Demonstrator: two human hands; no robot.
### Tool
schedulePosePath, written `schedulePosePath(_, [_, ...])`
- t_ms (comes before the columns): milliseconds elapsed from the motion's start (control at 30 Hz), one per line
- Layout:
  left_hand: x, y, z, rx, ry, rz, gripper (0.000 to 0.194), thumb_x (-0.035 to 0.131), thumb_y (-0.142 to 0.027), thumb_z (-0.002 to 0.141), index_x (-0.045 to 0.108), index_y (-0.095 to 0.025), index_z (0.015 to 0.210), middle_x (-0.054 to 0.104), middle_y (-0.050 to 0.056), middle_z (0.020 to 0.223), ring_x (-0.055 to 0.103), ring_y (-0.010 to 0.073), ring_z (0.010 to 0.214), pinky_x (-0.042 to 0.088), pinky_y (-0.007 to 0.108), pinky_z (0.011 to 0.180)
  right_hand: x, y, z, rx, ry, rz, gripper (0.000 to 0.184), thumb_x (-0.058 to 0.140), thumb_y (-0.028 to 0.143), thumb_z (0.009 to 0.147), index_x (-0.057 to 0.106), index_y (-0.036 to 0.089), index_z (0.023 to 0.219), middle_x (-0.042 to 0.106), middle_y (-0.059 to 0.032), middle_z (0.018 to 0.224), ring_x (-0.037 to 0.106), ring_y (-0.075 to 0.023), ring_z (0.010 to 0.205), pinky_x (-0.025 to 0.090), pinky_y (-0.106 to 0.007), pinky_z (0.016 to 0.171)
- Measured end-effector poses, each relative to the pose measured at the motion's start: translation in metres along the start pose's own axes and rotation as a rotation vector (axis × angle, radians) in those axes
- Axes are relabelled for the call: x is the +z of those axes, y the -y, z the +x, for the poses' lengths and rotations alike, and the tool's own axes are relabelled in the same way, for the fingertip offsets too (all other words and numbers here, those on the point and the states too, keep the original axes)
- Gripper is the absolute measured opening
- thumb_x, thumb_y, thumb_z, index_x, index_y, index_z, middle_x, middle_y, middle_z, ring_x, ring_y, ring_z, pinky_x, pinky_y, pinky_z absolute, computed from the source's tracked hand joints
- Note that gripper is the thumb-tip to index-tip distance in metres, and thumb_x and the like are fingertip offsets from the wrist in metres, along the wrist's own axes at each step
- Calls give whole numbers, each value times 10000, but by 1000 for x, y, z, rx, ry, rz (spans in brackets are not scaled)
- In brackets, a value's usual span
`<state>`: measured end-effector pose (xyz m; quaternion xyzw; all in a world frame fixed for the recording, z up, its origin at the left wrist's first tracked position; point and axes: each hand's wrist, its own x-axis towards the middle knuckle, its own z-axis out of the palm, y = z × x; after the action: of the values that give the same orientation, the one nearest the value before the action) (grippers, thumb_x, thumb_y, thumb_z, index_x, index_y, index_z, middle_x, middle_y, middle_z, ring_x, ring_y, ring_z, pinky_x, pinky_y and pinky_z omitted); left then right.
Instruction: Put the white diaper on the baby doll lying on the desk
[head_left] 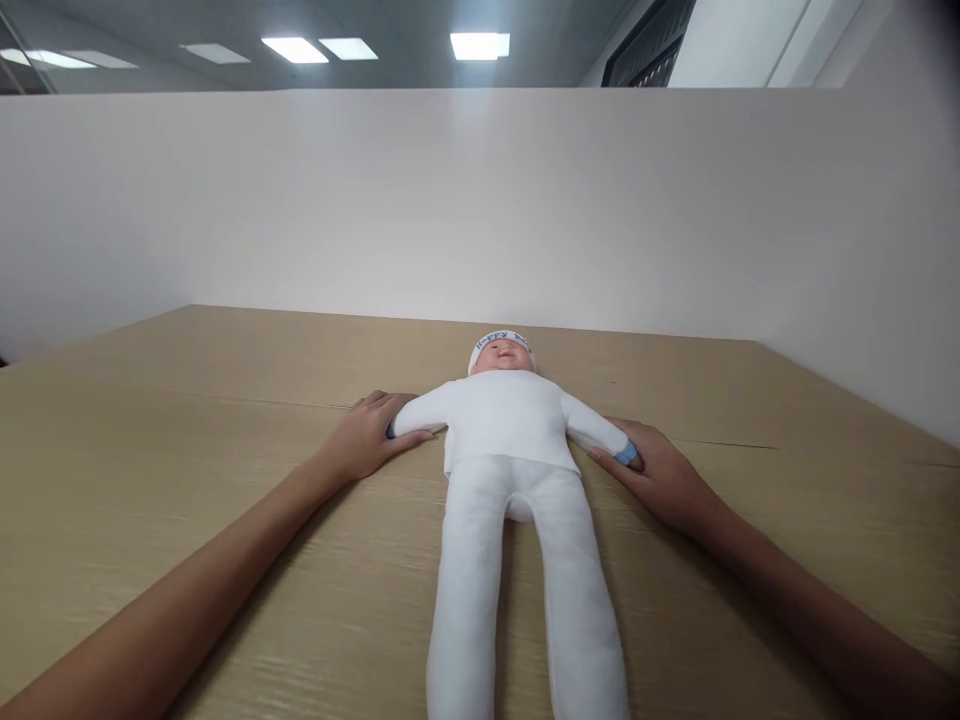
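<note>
A baby doll in a white top and white trousers lies on its back, head away from me, arms spread and legs toward me. Its white cap carries blue lettering. My left hand is closed around the end of the doll's arm on the left, thumb along the underside of the sleeve. On the other side my right hand grips the opposite arm near its blue cuff, the thumb below it and the fingers mostly hidden behind. The doll's feet are out of frame.
Under the doll is a wide tan tabletop with thin seams across it. A white wall rises behind the far edge and continues along the right side. Ceiling lights show above it.
</note>
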<state>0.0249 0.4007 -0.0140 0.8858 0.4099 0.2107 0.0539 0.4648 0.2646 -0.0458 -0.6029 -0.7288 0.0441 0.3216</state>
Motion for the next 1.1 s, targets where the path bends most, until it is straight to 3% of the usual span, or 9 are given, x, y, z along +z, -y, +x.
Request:
schedulePosePath(167, [-6,11,-14,-67,-11,-93,760,612,-738,969,561,-225,1528,687,136,1469,658,357,1287,539,477,1069,-7,-3,-13,54,35,6,452,542,615,1062,692,249,1280,781,-111,1192,710,-330,1041,564,-439,919])
schedulePosePath(467, [-8,27,-22,-69,3,-196,664,635,-720,976,616,-284,1477,708,91,1406,649,327,1279,522,440,1077,-5,-18,-15,-6,23,-47,468,480,645,1081,693,228,1083,760,-111,1029,680,-318,956,529,-438,889])
schedulePosePath(633, [-5,29,-24,-81,-10,-171,686,621,-722,974,613,-277,1495,714,103,1389,648,337,1271,510,447,1081,-2,-23,-16,-15,-6,-34,503,474,663,1068,717,226,1129,771,-105,1025,691,-326,965,547,-463,923])
schedulePosePath(767, [-4,27,-33,-87,-17,-138,668,567,-684,1000,610,-236,1493,718,130,1377,644,344,1274,516,457,1085,2,-19,-21,25,-98,-48,658,426,727,1054,683,205,1361,787,-165,1183,704,-383,1079,562,-536,987])
schedulePosePath(900, [-14,6,-50,-60,-84,-71,633,481,-574,1054,546,-137,1508,607,200,1550,509,374,1467,388,555,1251,-2,12,-38,86,-208,-71,806,316,726,1084,565,94,1517,640,-296,1496,606,-443,1366,477,-617,1152])
schedulePosePath(1000, [-33,-28,-76,-25,-140,-1,557,446,-490,1093,502,-127,1511,488,216,1662,363,396,1587,304,627,1302,-13,62,-83,129,-280,-69,747,328,644,1108,466,105,1606,576,-282,1569,540,-469,1458,403,-697,1215])
schedulePosePath(1033, [-40,-42,-89,-20,-162,9,542,453,-476,1102,486,-144,1528,452,210,1690,343,398,1600,301,639,1303,-17,81,-107,136,-297,-62,686,355,610,1110,412,196,1654,571,-228,1593,535,-459,1466,392,-714,1225])
schedulePosePath(1100, [-51,-71,-117,-42,-208,4,545,498,-460,1109,442,-201,1586,366,189,1745,352,399,1595,322,664,1292,-22,120,-166,96,-275,10,585,421,528,1109,307,495,1682,541,-55,1648,462,-428,1537,389,-713,1248])
